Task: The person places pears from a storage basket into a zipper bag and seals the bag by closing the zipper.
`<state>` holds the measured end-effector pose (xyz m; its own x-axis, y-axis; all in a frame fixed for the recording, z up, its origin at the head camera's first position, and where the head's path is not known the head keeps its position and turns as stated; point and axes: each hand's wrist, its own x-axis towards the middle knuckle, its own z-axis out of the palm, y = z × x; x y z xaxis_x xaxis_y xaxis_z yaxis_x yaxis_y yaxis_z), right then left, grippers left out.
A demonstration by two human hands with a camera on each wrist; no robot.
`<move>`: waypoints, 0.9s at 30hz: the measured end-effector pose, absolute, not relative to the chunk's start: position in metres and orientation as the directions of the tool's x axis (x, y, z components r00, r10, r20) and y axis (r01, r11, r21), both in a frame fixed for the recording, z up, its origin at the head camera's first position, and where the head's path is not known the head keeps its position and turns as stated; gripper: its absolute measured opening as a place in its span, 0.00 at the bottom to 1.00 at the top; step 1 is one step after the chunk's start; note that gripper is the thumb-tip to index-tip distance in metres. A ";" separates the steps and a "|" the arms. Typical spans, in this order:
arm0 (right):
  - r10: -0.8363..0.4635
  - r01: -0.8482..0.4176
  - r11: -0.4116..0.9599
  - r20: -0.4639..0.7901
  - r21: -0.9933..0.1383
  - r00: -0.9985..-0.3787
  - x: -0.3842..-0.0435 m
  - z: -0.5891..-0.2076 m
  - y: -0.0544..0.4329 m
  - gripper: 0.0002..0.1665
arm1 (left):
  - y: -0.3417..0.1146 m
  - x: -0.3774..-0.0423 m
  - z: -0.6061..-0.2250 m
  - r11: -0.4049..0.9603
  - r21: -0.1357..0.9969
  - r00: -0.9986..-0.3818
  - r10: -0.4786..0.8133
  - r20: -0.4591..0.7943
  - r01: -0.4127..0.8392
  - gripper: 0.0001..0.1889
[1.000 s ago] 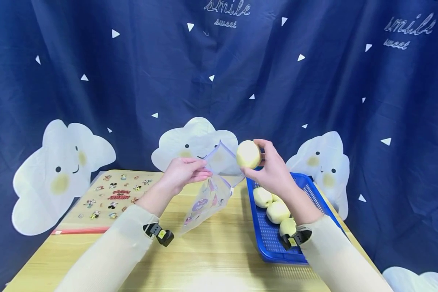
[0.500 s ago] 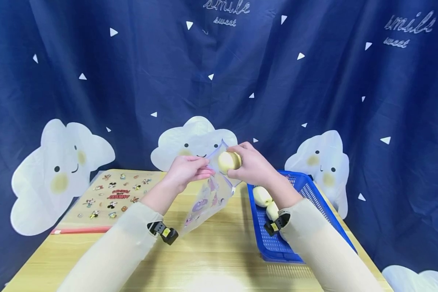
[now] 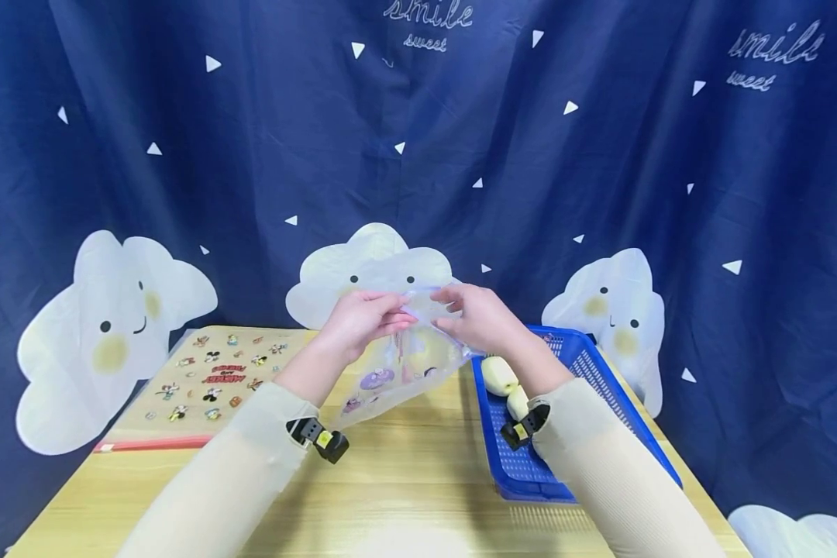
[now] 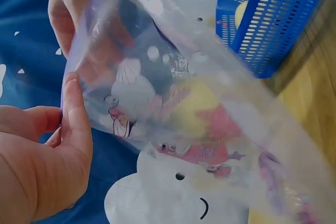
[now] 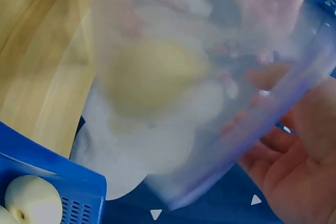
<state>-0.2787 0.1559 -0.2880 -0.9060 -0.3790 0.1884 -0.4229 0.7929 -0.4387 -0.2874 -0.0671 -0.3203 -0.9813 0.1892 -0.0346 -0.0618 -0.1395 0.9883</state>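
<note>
works over a wooden table [image 3: 384,473], beside a blue basket [image 3: 530,491]. holds up a clear printed bag [image 3: 384,387], pinching its mouth with the left hand [image 3: 359,322]. has the right hand [image 3: 479,316] at that mouth, with thumb and fingers loosely apart, seemingly gripping nothing. shows a yellow fruit [image 5: 152,74] blurred through the film, apparently inside the bag. looks like the loading step, with the fruit let go; seems to call next for drawing the right hand clear.
</note>
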 end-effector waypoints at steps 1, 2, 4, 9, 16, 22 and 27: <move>-0.363 -0.421 0.780 0.213 -0.464 -0.907 -0.277 -0.287 0.159 0.25 | -0.067 -0.287 -0.320 -0.144 0.988 -0.982 0.188 -0.031 -0.059 0.18; -0.349 -0.424 0.766 0.241 -0.483 -0.905 -0.274 -0.287 0.163 0.23 | -0.068 -0.287 -0.319 -0.148 0.987 -0.982 0.188 -0.030 -0.058 0.18; -0.317 -0.428 0.745 0.293 -0.512 -0.902 -0.269 -0.287 0.174 0.21 | -0.069 -0.287 -0.319 -0.162 0.985 -0.981 0.189 -0.032 -0.063 0.18; -0.256 -0.406 0.742 0.334 -0.533 -0.907 -0.257 -0.296 0.209 0.22 | -0.076 -0.286 -0.320 -0.159 0.985 -0.983 0.181 -0.041 -0.071 0.18; -0.230 -0.339 0.790 0.266 -0.510 -0.936 -0.245 -0.322 0.254 0.23 | -0.087 -0.284 -0.325 -0.123 0.989 -0.982 0.179 -0.056 -0.079 0.17; -0.208 -0.290 0.830 0.218 -0.477 -0.954 -0.234 -0.344 0.278 0.24 | -0.094 -0.284 -0.329 -0.120 0.990 -0.982 0.180 -0.053 -0.076 0.18; -0.213 -0.277 0.866 0.195 -0.416 -0.957 -0.223 -0.361 0.294 0.26 | -0.099 -0.285 -0.330 -0.117 0.990 -0.981 0.183 -0.056 -0.078 0.20</move>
